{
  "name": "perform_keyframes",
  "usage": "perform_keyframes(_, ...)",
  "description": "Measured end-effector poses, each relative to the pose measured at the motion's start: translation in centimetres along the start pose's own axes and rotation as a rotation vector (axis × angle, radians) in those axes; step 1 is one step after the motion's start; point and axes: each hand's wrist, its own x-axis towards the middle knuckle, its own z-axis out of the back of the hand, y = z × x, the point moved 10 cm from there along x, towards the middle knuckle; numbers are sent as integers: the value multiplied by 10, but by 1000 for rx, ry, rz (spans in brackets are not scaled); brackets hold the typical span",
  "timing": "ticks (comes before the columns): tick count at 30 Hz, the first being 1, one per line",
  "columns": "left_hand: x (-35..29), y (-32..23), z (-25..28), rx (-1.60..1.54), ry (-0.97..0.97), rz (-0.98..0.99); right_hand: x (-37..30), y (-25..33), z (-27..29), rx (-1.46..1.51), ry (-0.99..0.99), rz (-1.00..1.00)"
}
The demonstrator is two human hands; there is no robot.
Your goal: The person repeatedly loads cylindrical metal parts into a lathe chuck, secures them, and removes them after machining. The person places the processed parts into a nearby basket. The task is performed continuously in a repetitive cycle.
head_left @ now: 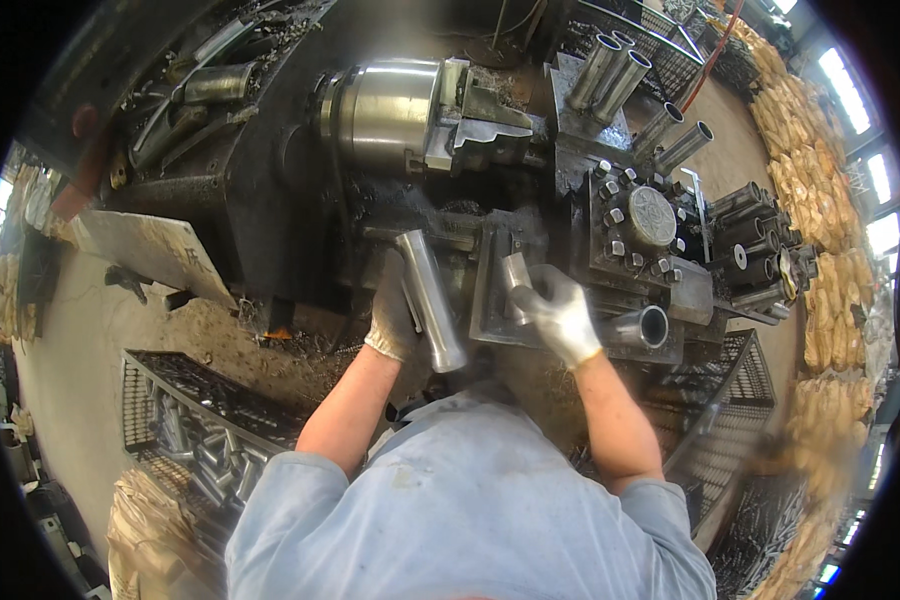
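Observation:
A steel tube (430, 300) with a wider lower end leans slightly in front of me. My left hand (392, 310), in a soiled work glove, is closed round its left side. My right hand (562, 315), gloved too, grips a short silvery metal piece (515, 272) between thumb and fingers; its exact kind is not clear. Both hands are in front of a lathe, below its round chuck (390, 110). Right of my right hand, a hollow steel cylinder (642, 328) shows its open end.
The bolted tool post (650, 217) stands at the right. Several tubes (620, 85) stand upright behind it, and more tubes (760, 245) are stacked farther right. A mesh crate (135, 400) of metal pieces is at lower left. A metal plate (160, 250) juts out at the left.

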Motion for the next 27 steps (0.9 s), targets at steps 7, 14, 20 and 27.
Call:
perform_keyframes(7,-10,24,-101,280,337,-180,-16,20,-43,143,154,-326)
perform_keyframes(14,68,51,-105,270,129,57,-56,186,33,-93,208,547)
perform_keyframes(20,87,-28,-110,701,26,-502,55,285,103,-1237,-50,871)
perform_keyframes(27,-22,-42,101,738,-375,-323,225,160,97,-1534,349,362)
